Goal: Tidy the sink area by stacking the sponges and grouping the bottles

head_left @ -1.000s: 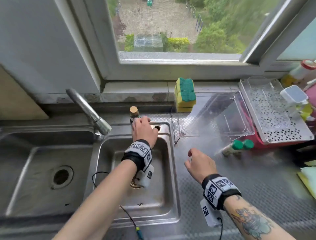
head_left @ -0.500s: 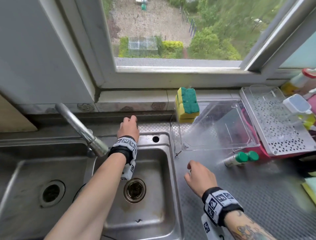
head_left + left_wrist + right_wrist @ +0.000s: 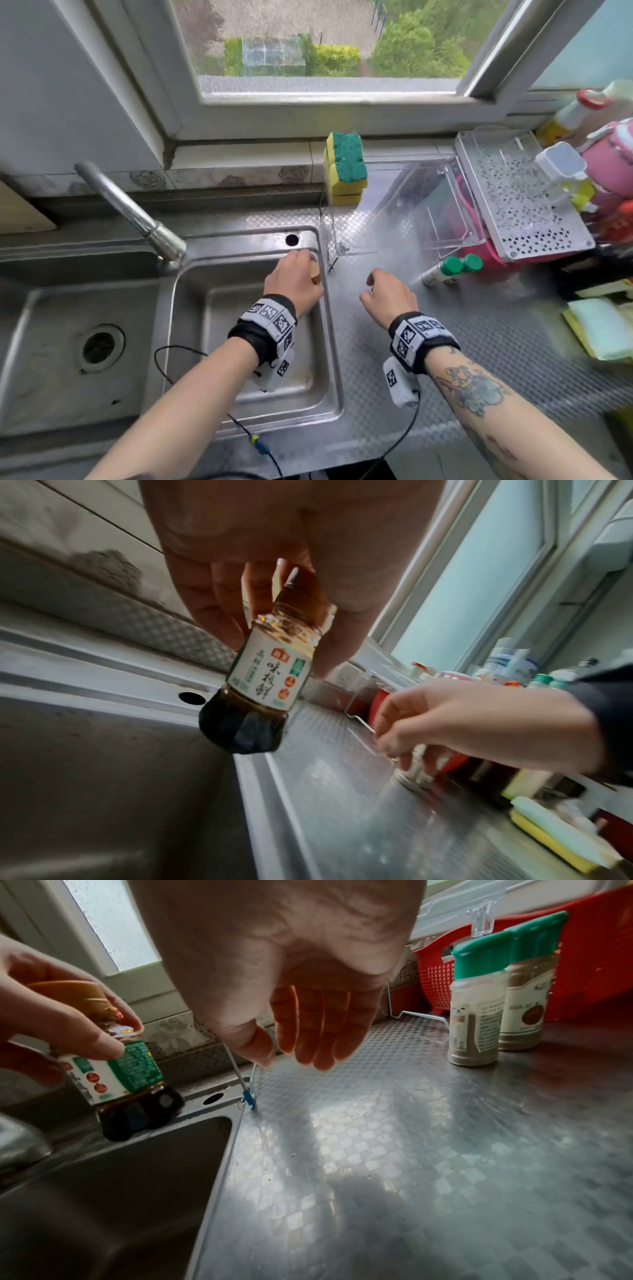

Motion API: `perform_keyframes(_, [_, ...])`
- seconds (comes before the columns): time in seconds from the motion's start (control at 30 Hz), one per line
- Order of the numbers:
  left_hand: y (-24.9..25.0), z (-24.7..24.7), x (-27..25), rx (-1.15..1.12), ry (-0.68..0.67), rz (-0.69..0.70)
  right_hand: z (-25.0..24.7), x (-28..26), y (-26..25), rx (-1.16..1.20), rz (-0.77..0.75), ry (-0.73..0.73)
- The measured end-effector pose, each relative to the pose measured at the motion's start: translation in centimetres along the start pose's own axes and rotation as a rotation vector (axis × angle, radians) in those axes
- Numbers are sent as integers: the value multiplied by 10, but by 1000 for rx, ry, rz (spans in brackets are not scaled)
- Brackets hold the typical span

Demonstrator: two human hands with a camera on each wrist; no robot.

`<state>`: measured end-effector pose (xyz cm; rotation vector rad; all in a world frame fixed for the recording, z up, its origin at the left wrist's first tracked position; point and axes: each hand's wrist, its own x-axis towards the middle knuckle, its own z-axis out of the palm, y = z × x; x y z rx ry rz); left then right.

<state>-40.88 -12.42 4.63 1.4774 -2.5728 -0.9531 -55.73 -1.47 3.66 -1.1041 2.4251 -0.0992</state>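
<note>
My left hand (image 3: 295, 278) grips a small dark sauce bottle (image 3: 255, 688) by its neck and tan cap, holding it in the air above the right rim of the sink basin (image 3: 191, 342); only the cap (image 3: 315, 271) shows in the head view. The same bottle (image 3: 120, 1080) appears at the left of the right wrist view. My right hand (image 3: 387, 294) hovers over the steel counter (image 3: 394, 404) with relaxed fingers (image 3: 315, 1031), holding nothing. Two green-capped spice bottles (image 3: 448, 269) stand together to its right. Yellow-and-green sponges (image 3: 346, 168) are stacked by the window sill.
A tap (image 3: 137, 214) arches over the sinks. A clear plastic tray (image 3: 411, 209) and a perforated tray (image 3: 520, 202) lie on a red basket (image 3: 582, 961) at the back right. More bottles (image 3: 582, 113) crowd the far right, with yellow cloths (image 3: 603, 329) at the counter's right edge.
My left hand has pulled back from the ledge behind the sink and moved right, carrying the sauce bottle to the basin's right rim. The right hand stayed over the counter.
</note>
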Motion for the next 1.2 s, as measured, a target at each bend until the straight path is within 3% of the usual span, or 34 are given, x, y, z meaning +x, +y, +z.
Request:
perform_keyframes(0.2, [45, 41, -17, 7, -91, 134, -2, -6, 27, 19, -7, 19])
perform_keyframes(0.37, [91, 85, -8, 10, -147, 189, -7, -13, 75, 39, 87, -3])
perform_keyframes(0.6, [147, 132, 24, 8, -113, 195, -23, -11, 139, 51, 150, 0])
perform_keyframes(0.9, [179, 148, 49, 18, -43, 167, -32, -1, 173, 76, 122, -41])
perform_keyframes(1.2, [169, 135, 21, -61, -37, 97, -38, -4, 157, 95, 52, -33])
